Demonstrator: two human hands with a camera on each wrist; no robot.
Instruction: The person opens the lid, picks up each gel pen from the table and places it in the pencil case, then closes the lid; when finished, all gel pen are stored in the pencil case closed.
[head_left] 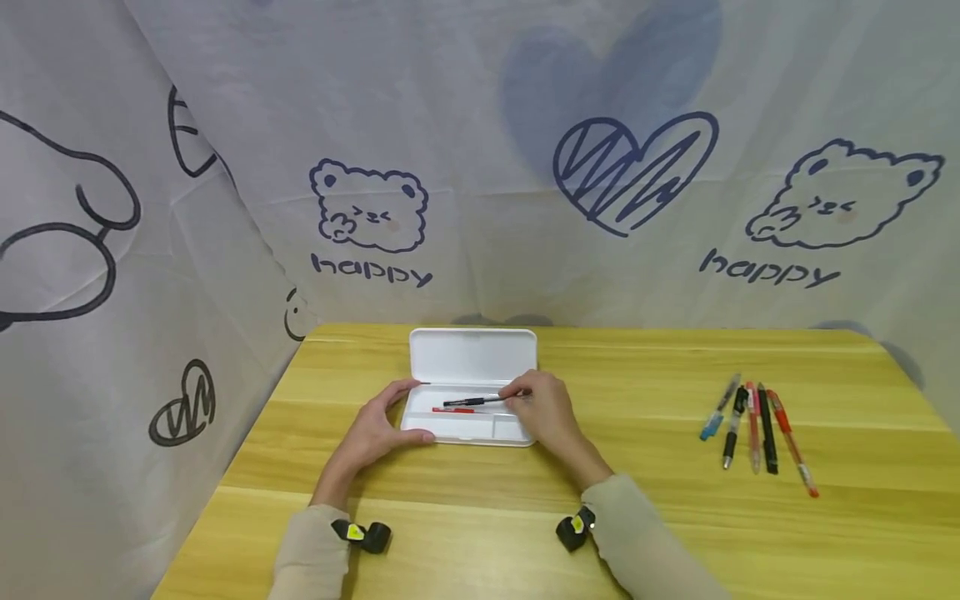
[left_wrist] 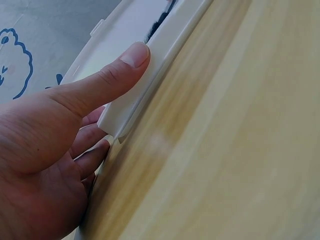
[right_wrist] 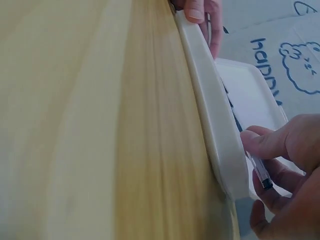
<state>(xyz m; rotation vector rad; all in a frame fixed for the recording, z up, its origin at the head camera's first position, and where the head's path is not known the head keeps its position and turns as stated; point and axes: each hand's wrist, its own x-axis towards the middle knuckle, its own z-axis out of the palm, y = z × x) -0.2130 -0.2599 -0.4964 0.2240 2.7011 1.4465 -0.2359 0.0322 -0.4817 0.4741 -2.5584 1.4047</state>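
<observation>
A white pencil case (head_left: 450, 427) lies with its lid (head_left: 474, 354) raised at the back. My left hand (head_left: 375, 423) holds its left end, thumb on the front rim and fingers round the side; the left wrist view shows this thumb (left_wrist: 122, 70) close up. Between thumb and fingers, my right hand (head_left: 546, 408) pinches a black-capped, clear-barrelled pen (head_left: 465, 402) over the case's long compartment. In the right wrist view, the pen's dark end (right_wrist: 267, 183) sticks out beneath the thumb. A red pen (head_left: 452, 410) lies inside the case, partly hidden by the black one.
Several pens lie on the wooden table (head_left: 637, 517) at the right, among them a blue pen (head_left: 720, 408), a black pen (head_left: 767, 429) and a red pen (head_left: 792, 443). A printed cloth (head_left: 480, 208) hangs behind the table and along its left side.
</observation>
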